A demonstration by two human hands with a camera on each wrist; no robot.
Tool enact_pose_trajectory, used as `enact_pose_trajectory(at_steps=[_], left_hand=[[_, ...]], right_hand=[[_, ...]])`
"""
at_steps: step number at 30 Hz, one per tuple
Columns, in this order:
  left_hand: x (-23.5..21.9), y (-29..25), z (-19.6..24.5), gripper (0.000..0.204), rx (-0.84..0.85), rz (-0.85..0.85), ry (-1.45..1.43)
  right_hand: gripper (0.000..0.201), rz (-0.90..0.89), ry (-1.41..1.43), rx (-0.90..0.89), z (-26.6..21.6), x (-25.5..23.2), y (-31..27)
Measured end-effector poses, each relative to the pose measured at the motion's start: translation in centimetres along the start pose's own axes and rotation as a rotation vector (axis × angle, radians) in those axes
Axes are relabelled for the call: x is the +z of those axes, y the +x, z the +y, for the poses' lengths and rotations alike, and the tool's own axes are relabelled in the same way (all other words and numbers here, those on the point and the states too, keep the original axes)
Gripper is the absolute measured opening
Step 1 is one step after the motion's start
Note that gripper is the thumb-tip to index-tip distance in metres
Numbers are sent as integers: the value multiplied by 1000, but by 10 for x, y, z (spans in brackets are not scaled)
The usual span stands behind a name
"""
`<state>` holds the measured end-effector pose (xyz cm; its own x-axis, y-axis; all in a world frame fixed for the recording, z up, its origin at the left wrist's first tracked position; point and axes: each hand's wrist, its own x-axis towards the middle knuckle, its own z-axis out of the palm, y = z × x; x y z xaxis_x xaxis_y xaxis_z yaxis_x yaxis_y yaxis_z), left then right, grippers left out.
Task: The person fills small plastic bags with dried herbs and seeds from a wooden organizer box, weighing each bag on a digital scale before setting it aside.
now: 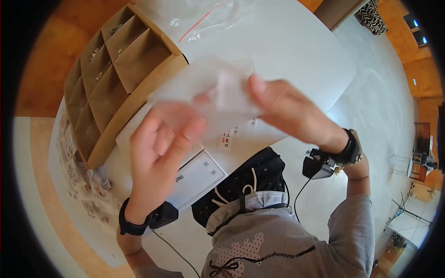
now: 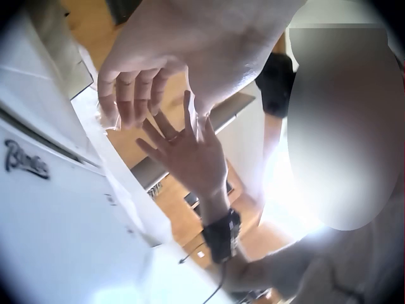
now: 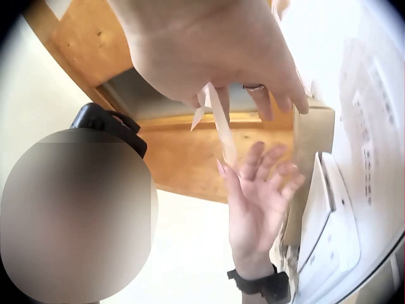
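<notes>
A translucent plastic bag (image 1: 206, 83), blurred, spans the space between my two hands above the table. My left hand (image 1: 160, 146) pinches its near left side, thumb in front and fingers behind. My right hand (image 1: 294, 111) grips the right end, its thumb lying over the plastic. A whiter patch shows in the bag near the right thumb. Seen edge-on in the right wrist view, the plastic (image 3: 223, 130) is a thin pale strip running from the right hand to the left thumb. Small printed labels (image 1: 225, 139) lie on the table below the hands.
A divided cardboard box (image 1: 104, 85) with small items in its compartments stands at the left. A white box (image 1: 197, 178) lies by the table's near edge. Several small packets (image 1: 92, 178) sit at the far left. Clear plastic with a red line (image 1: 201, 23) lies at the back.
</notes>
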<state>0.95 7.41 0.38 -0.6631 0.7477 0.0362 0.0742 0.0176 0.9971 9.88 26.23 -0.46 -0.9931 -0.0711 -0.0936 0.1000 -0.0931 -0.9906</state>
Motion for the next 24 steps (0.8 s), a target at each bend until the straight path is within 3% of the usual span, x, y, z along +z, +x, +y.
enact_pose_trajectory(at_steps=[2, 3, 6, 7, 10, 11, 13, 14, 18, 19, 21, 23, 24], left_hand=[[-10, -10, 4, 21, -135, 34, -111], [-11, -14, 4, 13, -65, 33, -136], [-32, -31, -1, 6, -91, -63, -21], [-36, -32, 1, 2, -34, -90, 9], [-50, -44, -3, 6, -101, -82, -49], [-52, -47, -4, 12, -28, -4, -69], [-48, -52, -11, 25, 119, 157, -104], [-56, -56, -16, 32, 94, 142, -36], [-92, -71, -53, 35, 7, 204, -62], [-93, -70, -61, 23, -32, 384, -176], [-95, -72, -56, 20, -37, 335, -438], [-92, -73, -52, 19, -37, 278, -665], [-89, -72, -52, 19, -37, 249, -762]], right_hand=[[58, 23, 17, -12, -3, 16, 4], [56, 34, 24, -17, -5, 21, 5], [52, -139, -101, -114, -10, 15, 21], [38, -129, -215, -46, -11, 20, 24], [18, -230, -417, 18, -14, 36, 34], [13, -175, -432, -42, -12, 45, 39], [15, -119, -401, 20, -15, 57, 49], [17, -89, -387, 53, -17, 62, 55], [19, -86, -436, -161, -19, 81, 82], [19, -29, -490, -197, -25, 85, 92], [19, 91, -599, -271, -45, 90, 123], [20, 36, -843, -648, -42, 78, 185], [19, -2, -942, -669, -53, 80, 194]])
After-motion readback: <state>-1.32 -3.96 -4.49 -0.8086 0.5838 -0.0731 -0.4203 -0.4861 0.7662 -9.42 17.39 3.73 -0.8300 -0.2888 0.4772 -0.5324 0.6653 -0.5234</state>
